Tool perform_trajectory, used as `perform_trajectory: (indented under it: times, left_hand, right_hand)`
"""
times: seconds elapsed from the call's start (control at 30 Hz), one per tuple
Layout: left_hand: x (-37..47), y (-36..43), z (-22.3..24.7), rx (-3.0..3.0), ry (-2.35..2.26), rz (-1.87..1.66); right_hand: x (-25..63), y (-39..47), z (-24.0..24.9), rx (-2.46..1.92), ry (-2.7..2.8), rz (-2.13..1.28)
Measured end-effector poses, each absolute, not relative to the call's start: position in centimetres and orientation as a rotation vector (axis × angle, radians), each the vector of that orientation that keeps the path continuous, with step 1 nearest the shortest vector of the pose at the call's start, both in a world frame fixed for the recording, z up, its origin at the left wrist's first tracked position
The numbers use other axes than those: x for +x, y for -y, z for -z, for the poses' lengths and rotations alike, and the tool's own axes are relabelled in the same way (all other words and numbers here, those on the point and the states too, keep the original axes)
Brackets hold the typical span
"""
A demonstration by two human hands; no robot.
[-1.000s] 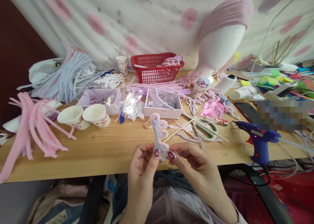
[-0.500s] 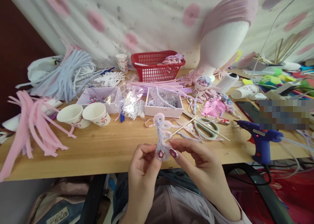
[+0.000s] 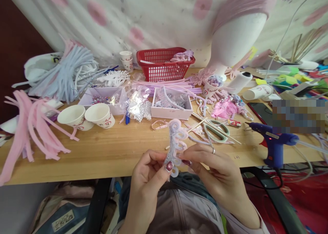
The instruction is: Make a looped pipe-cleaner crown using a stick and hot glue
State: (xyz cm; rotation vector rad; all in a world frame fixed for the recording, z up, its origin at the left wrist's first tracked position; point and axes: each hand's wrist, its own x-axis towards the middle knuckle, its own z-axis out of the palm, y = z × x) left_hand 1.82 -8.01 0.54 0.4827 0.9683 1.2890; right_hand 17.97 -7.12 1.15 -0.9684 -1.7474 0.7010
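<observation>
Just in front of the table's near edge is a scalloped pipe-cleaner ornament, pale lilac and pink, with curled loops down one side and a greyish, glittery strip along the other. My left hand pinches its lower part between thumb and fingers. At the looped side, my right hand has its thumb and fingertips closed on the lower loops. Those fingertips hide part of the loops. A thin wooden stick lies on the table just beyond, beside green-handled scissors.
A blue glue gun with a red light stands at right, its cable trailing over the edge. Paper cups, pink pipe cleaners, a white box and a red basket crowd the table. A mannequin head stands behind.
The ornament now shows more of its lower end, with a loop visible below my left thumb. My right fingers have shifted along the looped side, and their grip looks different.
</observation>
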Motion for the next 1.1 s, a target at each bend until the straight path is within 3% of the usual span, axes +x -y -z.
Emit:
perform_trajectory:
  times: [0.37, 1.1]
  left_hand:
    - [1.48, 8.10, -1.04, 0.447, -0.967, -1.203]
    - [1.83, 8.13, -1.04, 0.442, -0.999, -1.223]
  right_hand:
    - [17.70, 7.47, -1.28, -0.969, 1.862, -0.404]
    - [17.32, 7.53, -0.73, -0.997, 1.894, -0.344]
